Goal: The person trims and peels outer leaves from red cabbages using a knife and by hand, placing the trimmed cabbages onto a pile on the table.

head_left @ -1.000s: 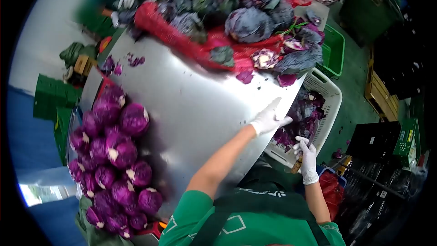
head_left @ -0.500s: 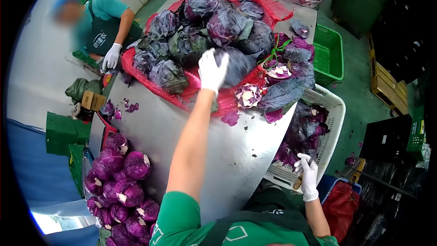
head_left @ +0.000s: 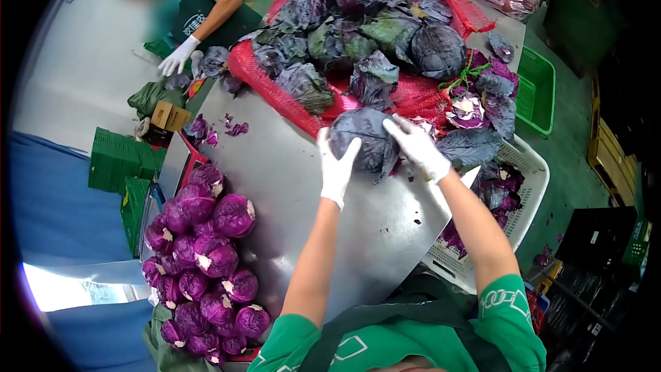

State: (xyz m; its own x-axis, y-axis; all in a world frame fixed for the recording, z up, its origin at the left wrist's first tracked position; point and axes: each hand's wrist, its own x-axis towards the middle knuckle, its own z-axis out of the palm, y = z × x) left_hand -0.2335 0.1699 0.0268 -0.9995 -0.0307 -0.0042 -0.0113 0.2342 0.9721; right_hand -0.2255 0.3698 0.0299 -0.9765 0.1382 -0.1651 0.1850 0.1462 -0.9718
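A dark, leafy red cabbage [head_left: 365, 141] is between my two white-gloved hands at the steel table's far side. My left hand [head_left: 337, 165] cups its left and lower side, thumb and fingers spread round it. From the right, my right hand [head_left: 420, 149] presses its fingers on the cabbage. A pale, pointed blade [head_left: 470, 177] shows beside my right forearm; its handle is hidden. Just beyond, untrimmed cabbages [head_left: 438, 52] lie on a red mesh sack [head_left: 275, 100]. Cut leaves and a white-cored stump [head_left: 467, 111] sit to the right.
Trimmed purple cabbages [head_left: 217, 255] are piled at the left. A white crate [head_left: 533, 196] with leaves stands beside the steel table [head_left: 289, 179], near a green crate [head_left: 547, 89]. At the upper left, a co-worker's gloved hand [head_left: 179, 56] is near another cabbage.
My left hand has drawn a cabbage from the pile toward me. My right hand has come up from beside the white crate onto it. The view has shifted; the co-worker's hand has lifted.
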